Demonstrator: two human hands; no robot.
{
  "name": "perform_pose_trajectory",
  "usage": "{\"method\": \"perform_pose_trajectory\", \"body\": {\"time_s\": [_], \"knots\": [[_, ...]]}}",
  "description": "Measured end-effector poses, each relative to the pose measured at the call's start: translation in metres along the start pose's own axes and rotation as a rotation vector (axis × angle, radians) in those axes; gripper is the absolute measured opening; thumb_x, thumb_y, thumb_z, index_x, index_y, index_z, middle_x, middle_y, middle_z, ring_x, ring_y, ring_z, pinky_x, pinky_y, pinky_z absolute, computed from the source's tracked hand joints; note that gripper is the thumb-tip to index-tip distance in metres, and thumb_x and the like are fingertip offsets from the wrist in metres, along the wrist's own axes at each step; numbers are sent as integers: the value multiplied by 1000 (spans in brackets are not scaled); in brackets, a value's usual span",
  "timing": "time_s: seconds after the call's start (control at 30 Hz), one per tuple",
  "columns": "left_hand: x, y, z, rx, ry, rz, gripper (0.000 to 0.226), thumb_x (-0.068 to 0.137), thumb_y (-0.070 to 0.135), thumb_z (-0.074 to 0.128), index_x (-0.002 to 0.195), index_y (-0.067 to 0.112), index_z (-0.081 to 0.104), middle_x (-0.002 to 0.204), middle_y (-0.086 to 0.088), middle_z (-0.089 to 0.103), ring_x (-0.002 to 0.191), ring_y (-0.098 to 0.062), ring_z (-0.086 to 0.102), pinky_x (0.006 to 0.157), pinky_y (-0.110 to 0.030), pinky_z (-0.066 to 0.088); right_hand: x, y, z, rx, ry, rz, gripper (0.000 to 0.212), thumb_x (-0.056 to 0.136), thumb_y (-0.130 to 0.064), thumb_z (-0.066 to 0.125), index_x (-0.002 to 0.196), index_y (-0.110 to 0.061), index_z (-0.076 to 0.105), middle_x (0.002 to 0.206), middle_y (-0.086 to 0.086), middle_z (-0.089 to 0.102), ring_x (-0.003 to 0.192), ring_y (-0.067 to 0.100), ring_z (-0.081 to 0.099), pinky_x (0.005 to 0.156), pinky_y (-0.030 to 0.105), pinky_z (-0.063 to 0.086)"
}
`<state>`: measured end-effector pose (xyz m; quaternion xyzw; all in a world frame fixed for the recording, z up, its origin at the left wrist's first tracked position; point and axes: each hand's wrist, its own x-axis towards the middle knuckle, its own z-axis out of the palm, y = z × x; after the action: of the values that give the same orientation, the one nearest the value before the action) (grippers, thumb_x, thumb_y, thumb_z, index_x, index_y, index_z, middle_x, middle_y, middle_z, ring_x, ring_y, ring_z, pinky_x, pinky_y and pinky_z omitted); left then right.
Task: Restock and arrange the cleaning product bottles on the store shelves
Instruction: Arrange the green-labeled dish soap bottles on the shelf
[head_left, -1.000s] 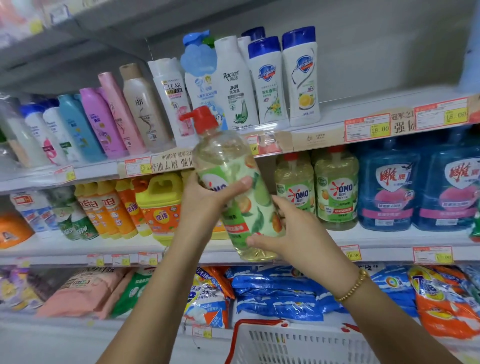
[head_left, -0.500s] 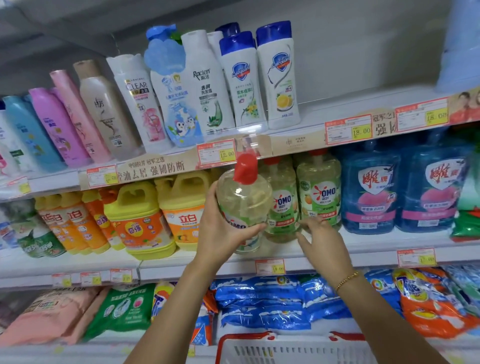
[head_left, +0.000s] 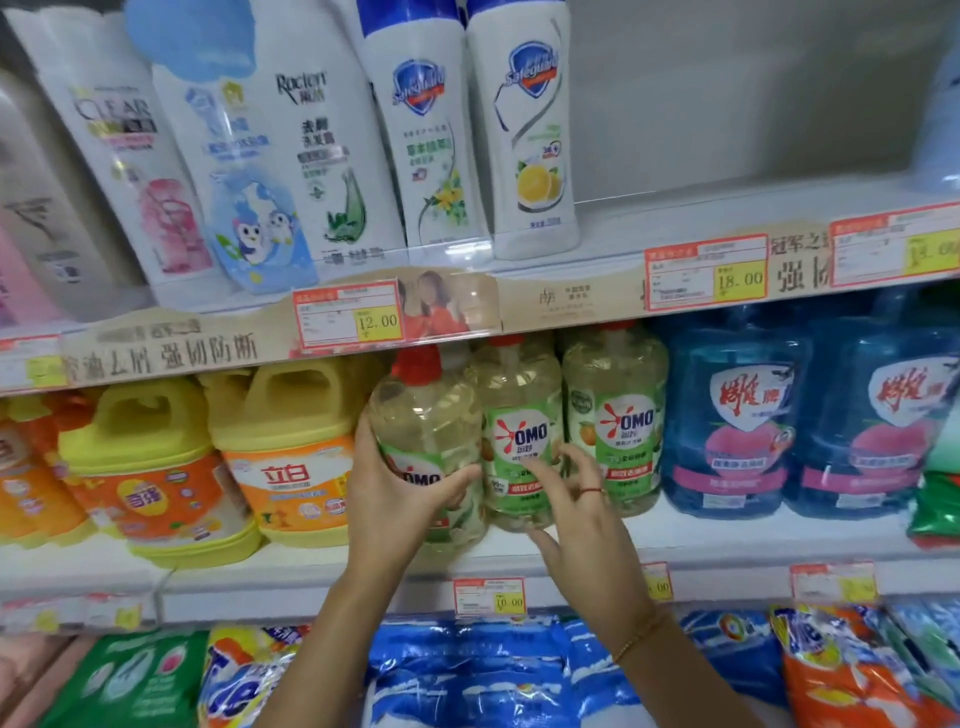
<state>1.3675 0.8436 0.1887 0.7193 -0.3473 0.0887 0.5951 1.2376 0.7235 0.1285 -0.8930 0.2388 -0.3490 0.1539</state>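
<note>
My left hand (head_left: 387, 499) grips a clear OMO bottle (head_left: 428, 426) with a red pump top, standing on the middle shelf (head_left: 727, 540) just left of two matching OMO bottles. My right hand (head_left: 571, 499) is beside it with spread, slightly bent fingers touching the lower front of the second OMO bottle (head_left: 519, 415). The third OMO bottle (head_left: 618, 410) stands to the right, untouched.
Yellow-capped orange jugs (head_left: 291, 457) stand left of the held bottle, big blue bottles (head_left: 737, 410) to the right. White shampoo and body-wash bottles (head_left: 524, 124) fill the upper shelf. Detergent bags (head_left: 467, 675) lie on the shelf below. Price tags (head_left: 488, 595) line the shelf edges.
The bottle went from held in the air by both hands to standing on the middle shelf. My right hand let go of it and moved to the neighbouring bottle. The camera moved closer.
</note>
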Motion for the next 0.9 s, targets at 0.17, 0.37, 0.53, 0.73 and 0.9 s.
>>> {"method": "perform_pose_trajectory", "body": {"time_s": [0.17, 0.37, 0.53, 0.73, 0.9], "knots": [[10, -14, 4, 2, 54, -53, 104, 47, 55, 83, 137, 25, 40, 127, 8, 58, 113, -7, 57, 96, -27, 50, 5, 6, 19, -21, 54, -1, 112, 63, -4, 84, 146, -46, 22, 156, 10, 12, 128, 37, 46, 78, 38, 57], [-10, -28, 20, 98, 98, -52, 113, 67, 38, 83, 153, 24, 10, 154, 2, 30, 141, -8, 29, 115, -25, 28, 6, 5, 28, -52, 45, 25, 120, 64, 9, 77, 147, -49, 12, 156, 11, 15, 131, 39, 43, 66, 39, 61], [-46, -47, 33, 238, 35, -216, 104, 79, 21, 78, 154, 17, 7, 150, -7, 31, 135, -19, 35, 98, -17, 27, 6, 6, 32, -43, 65, 31, 121, 64, 9, 76, 146, -51, 11, 154, 11, 19, 127, 38, 47, 56, 36, 60], [-24, -48, 45, 296, 72, -286, 100, 79, 15, 78, 153, 13, 11, 147, -14, 33, 130, -27, 41, 100, -30, 37, 7, 5, 32, -30, 113, 33, 113, 68, 6, 76, 145, -50, 15, 149, 11, 25, 117, 35, 55, 55, 33, 59], [-20, -48, 47, 344, 85, -331, 102, 79, 23, 77, 153, 16, 8, 140, -13, 30, 123, -27, 45, 98, -35, 42, 7, 3, 33, -2, 96, 51, 110, 71, 8, 72, 144, -53, 17, 146, 10, 26, 106, 31, 57, 52, 33, 57]]}}
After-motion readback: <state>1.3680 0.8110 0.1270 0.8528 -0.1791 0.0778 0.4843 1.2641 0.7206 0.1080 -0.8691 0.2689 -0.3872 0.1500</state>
